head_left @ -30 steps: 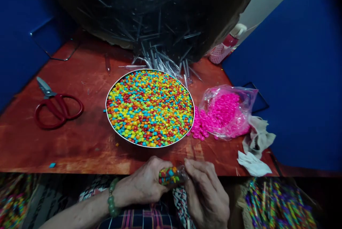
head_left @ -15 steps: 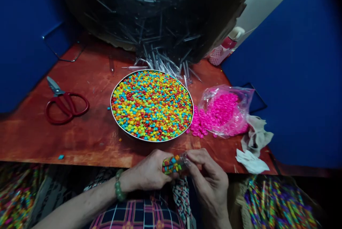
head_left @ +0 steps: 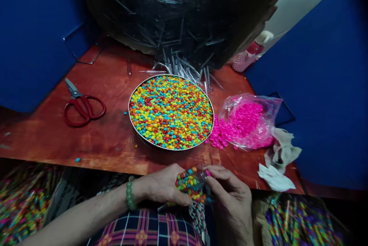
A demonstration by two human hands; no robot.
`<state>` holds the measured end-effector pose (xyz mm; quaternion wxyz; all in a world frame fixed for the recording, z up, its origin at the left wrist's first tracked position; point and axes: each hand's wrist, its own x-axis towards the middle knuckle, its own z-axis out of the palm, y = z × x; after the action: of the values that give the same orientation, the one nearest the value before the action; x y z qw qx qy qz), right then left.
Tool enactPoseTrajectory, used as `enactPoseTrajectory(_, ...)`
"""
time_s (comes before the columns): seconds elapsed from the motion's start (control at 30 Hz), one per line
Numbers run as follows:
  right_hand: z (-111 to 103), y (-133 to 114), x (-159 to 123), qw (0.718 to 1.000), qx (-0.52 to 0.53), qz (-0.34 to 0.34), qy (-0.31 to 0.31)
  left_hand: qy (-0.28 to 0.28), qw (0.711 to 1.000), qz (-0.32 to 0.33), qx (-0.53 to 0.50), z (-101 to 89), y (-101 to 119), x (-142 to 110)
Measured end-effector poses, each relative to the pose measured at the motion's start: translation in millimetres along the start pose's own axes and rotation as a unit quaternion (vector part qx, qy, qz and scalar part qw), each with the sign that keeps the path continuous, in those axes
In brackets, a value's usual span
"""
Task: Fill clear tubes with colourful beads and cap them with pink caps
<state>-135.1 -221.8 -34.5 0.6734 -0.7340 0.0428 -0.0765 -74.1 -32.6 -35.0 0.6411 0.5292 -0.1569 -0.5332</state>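
My left hand, with a green bead bracelet at its wrist, is closed round several clear plastic tubes filled with small coloured candies. Between the thumb and forefinger of my right hand is a small pink cap, held at the clear open ends of the tubes. Just beyond my hands stands a round metal bowl heaped with the same candies. Right of it, matching pink caps spill from a clear plastic bag.
Red-handled scissors lie at the left. A large carton of empty tubes leans at the back, some spilling onto the red table. Crumpled cloths lie right. Filled tubes fill a box below; a pink bottle stands behind.
The view has shifted, so the table things sit further right. The tubes in my left hand have fanned out, showing more candies, and a pink cap now shows in my right fingers.
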Motion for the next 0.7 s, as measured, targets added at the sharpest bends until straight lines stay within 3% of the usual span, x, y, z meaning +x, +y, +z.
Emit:
enactPoseTrajectory(0.17,3.4,-1.5,-9.3,0.991,-0.112,-0.066,0.009,0.004,1.000,0.015,0.014,2.3,3.4,0.3)
enactPoseTrajectory(0.33,13.6,-6.8,-12.4,0.942,-0.270,-0.198,0.039,0.010,1.000,0.019,0.014,2.9,3.9,1.7)
enactPoseTrajectory(0.7,16.1,-14.3,-0.2,0.937,-0.273,-0.217,-0.018,-0.008,0.995,0.060,0.075,-5.8,-3.9,4.8)
